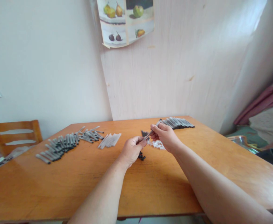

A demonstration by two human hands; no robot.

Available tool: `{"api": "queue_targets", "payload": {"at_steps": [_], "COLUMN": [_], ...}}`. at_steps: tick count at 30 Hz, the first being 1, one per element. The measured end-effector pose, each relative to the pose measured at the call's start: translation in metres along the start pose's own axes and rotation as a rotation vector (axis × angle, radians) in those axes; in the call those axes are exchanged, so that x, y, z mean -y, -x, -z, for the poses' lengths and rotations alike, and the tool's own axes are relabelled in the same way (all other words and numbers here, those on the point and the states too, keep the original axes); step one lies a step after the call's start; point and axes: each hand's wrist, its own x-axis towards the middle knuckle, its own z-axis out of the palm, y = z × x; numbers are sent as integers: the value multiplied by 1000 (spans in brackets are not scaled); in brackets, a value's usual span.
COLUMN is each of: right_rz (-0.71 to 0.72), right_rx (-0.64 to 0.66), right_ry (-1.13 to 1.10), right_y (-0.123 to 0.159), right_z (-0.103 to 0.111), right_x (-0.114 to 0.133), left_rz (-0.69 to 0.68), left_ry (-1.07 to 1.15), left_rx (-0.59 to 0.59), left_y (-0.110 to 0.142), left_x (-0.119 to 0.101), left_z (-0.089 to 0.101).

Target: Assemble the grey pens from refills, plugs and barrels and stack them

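Between my two hands, above the middle of the table, is a slim pen [148,135] with a pale barrel, tilted up to the right. My left hand [133,150] pinches its lower end. Fingers of my right hand [162,134] are closed on its upper part. Small black pen parts [141,156] lie below my left hand. Behind the hands, thin dark refills [145,134] are partly hidden. Small white pieces [158,144] lie beneath my right hand. To the left of my hands, clear pen barrels [110,140] lie side by side.
On the wooden table [94,189], capped pens [59,146] with grey barrels spread on the left, with a looser group [91,134] behind. Another row of pens [178,122] lies at the back right. A wooden chair [15,133] stands left; the wall is behind.
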Motion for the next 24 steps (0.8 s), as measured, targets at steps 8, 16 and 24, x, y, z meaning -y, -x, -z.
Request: {"api": "queue_targets", "payload": {"at_steps": [8,16,24], "right_rz": [7,27,-26], "right_rx": [17,30,42], "right_ry": [-22,-19,-64], "right_y": [1,2,0], "right_z": [-2,-4,-4], "right_x": [-4,-6,-10], "left_rz": [6,-7,-17], "left_ry": [5,-2,-23], "left_rx": [-18,-22,-34], "left_y": [0,2,1], "left_x": [3,0,1], "left_z": [1,1,3]}}
